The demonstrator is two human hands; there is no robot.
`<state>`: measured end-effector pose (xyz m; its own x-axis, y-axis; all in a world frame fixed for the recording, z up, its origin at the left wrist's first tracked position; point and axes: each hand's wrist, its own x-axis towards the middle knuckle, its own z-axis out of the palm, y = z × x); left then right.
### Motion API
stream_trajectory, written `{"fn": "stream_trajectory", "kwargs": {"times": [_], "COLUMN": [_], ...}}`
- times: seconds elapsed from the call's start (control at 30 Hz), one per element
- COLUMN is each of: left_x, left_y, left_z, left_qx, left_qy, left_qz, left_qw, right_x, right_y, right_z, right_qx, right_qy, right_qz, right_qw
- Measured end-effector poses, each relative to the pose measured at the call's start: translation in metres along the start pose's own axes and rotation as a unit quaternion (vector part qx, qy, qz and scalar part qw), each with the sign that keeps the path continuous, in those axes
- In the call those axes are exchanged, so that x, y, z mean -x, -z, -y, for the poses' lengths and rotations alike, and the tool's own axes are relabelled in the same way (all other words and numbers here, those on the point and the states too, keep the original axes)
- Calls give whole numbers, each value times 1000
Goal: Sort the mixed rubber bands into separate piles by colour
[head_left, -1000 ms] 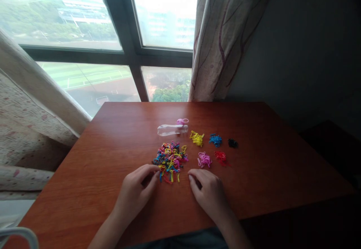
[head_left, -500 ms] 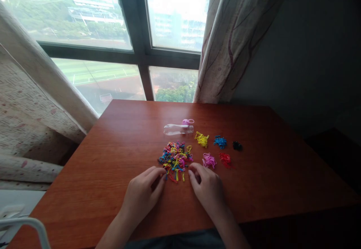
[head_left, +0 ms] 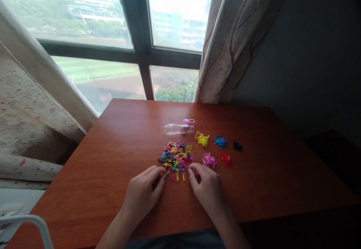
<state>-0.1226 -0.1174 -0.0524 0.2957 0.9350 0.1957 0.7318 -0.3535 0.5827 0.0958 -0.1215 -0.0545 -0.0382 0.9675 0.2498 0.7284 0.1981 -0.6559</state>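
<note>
**Both hands at the near edge of the band pile**

The right hand has its thumb and forefinger drawn together at the 5 o'clock edge of the mixed pile of rubber bands. The frame does not show whether a band is pinched between them. The left hand lies curled, fingertips touching the pile at 7 o'clock. Its hold cannot be determined either.

Change: over the last second the right fingertips have closed the small gap to the pile and now touch it. The left hand has kept its place. Contact is therefore at the near edge only; the rest of the pile lies undisturbed.

Around the pile:
- 12 o'clock: a clear bottle on its side, a pink cap just beyond its mouth.
- 1 to 2 o'clock: yellow heap, blue heap, black heap, in a row.
- 3 o'clock: pink heap, then red heap.

All items rest on a reddish wooden table. A window stands behind it, with one curtain at 1 o'clock, another curtain at 9 o'clock, and a dark wall at 2 o'clock.
</note>
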Motion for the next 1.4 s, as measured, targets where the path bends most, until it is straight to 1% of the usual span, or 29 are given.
{"fn": "stream_trajectory", "kwargs": {"times": [0.2, 0.27, 0.33, 0.43, 0.57, 0.63, 0.73, 0.83, 1.0, 1.17, 1.3, 1.4], "left_x": [0, 0, 0, -1, -2, -2, -2, -1, -2, -3, -2, -2], "left_y": [-1, 0, 1, 0, -1, -1, -1, 0, 0, 0, 2, 2], "left_z": [0, 0, 0, 0, 2, 2, 1, 0, 0, -1, -2, -3], "left_qx": [-5, -8, -13, -19, -24, -25, -23, -22, -23, -22, -22, -21], "left_qy": [2, -2, -7, -13, -15, -14, -13, -12, -16, -16, -12, -8], "left_qz": [2, 2, 1, -4, -5, -5, -7, -9, -16, -15, -13, -9], "left_qw": [1000, 1000, 1000, 1000, 1000, 1000, 1000, 1000, 999, 1000, 1000, 1000], "right_x": [3, 4, 4, 0, -14, -22, -34, -43, -51, -48, -43, -38], "right_y": [6, 11, 21, 46, 86, 102, 117, 122, 119, 116, 116, 112], "right_z": [2, -1, -10, -35, -86, -111, -140, -156, -165, -166, -160, -146], "right_qx": [-26, -27, -24, 6, 83, 119, 139, 160, 174, 170, 164, 143], "right_qy": [3, 4, -2, -35, -106, -136, -164, -170, -166, -165, -168, -164], "right_qz": [-9, -19, -37, -84, -149, -176, -179, -169, -153, -152, -162, -181], "right_qw": [1000, 999, 999, 996, 980, 968, 960, 958, 959, 960, 958, 959]}}
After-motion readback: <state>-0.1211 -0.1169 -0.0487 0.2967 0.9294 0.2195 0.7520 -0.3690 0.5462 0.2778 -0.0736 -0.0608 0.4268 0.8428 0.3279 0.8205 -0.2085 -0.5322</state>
